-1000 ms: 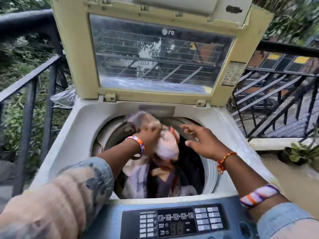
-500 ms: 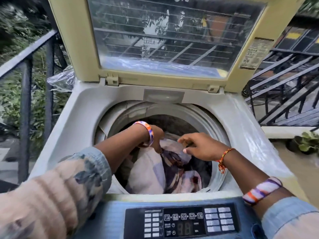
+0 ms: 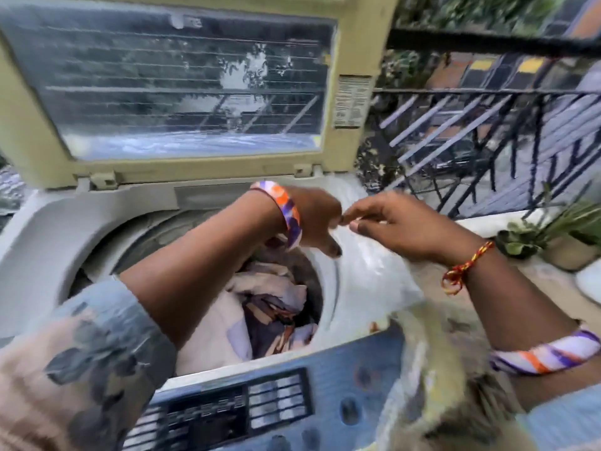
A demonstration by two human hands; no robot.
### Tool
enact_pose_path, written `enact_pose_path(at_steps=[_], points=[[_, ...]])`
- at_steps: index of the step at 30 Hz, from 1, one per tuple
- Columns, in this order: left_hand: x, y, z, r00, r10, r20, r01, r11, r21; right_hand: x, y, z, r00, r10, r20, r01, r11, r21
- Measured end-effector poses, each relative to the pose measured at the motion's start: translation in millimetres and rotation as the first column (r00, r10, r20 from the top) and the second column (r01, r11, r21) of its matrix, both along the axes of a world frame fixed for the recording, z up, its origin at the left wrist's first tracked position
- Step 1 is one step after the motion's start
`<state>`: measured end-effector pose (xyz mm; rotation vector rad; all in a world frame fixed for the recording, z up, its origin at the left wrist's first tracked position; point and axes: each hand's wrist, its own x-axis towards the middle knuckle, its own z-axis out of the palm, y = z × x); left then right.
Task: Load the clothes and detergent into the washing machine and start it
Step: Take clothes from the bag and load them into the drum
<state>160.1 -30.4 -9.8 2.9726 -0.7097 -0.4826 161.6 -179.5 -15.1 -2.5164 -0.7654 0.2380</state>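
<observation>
The top-loading washing machine [image 3: 58,242] stands with its yellowed, glass-paned lid [image 3: 354,102] raised. Pale pink, white and purple clothes [image 3: 270,304] lie piled in the drum. My left hand [image 3: 317,219] hovers above the drum's right rim, with nothing visible in it. Just to its right, over the machine's top, my right hand [image 3: 400,226] has its fingers stretched toward the left hand's fingers and almost touches them; it holds nothing. The blue control panel [image 3: 234,415] runs along the near edge. No detergent is in view.
A black metal railing [image 3: 487,102] runs behind and to the right of the machine. Potted plants [image 3: 536,236] sit on a ledge at right. A blurred grey-yellow shape [image 3: 439,369] close to the camera covers the panel's right end.
Both hands have come up out of the drum, leaving the clothes inside, and moved right above the rim. The view has swung to the right.
</observation>
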Motion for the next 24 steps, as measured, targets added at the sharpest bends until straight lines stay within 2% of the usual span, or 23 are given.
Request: enact_pose_path(at_steps=[2, 5, 8, 10, 11, 13, 14, 20, 22, 24], points=[[8, -44, 17, 0.997, -0.054, 0.048, 0.056, 0.998, -0.042, 7, -43, 9, 0.997, -0.064, 0.038, 0.062, 0.997, 0.048], [27, -118, 15, 0.995, -0.093, 0.031, 0.094, 0.995, -0.037, 18, -114, 3, 0.983, -0.184, 0.020, 0.179, 0.974, 0.141], [43, -195, -4, 0.998, 0.021, -0.066, -0.017, 0.998, 0.063, 24, -192, -27, 0.962, -0.268, -0.055, 0.274, 0.947, 0.170], [46, -245, -18, 0.975, 0.142, -0.168, -0.144, 0.990, 0.004, 27, -247, -58, 0.936, -0.321, -0.146, 0.345, 0.919, 0.190], [45, -267, -31, 0.967, 0.150, -0.208, -0.164, 0.985, -0.053, 28, -272, -78, 0.911, -0.360, -0.202, 0.397, 0.899, 0.187], [42, -305, -63, 0.951, 0.130, -0.279, -0.132, 0.991, 0.013, 23, -312, -122, 0.854, -0.422, -0.304, 0.485, 0.858, 0.169], [43, -320, -95, 0.928, 0.139, -0.346, -0.156, 0.988, -0.022, 19, -330, -145, 0.834, -0.435, -0.340, 0.507, 0.847, 0.161], [29, -353, -192, 0.847, 0.161, -0.507, -0.203, 0.979, -0.029, -7, -390, -252, 0.734, -0.476, -0.485, 0.507, 0.859, -0.075], [29, -353, -213, 0.850, 0.153, -0.504, -0.193, 0.981, -0.029, -8, -400, -284, 0.716, -0.463, -0.523, 0.499, 0.863, -0.082], [30, -354, -234, 0.819, 0.212, -0.534, -0.240, 0.971, 0.019, -8, -400, -310, 0.658, -0.453, -0.601, 0.527, 0.848, -0.062]])
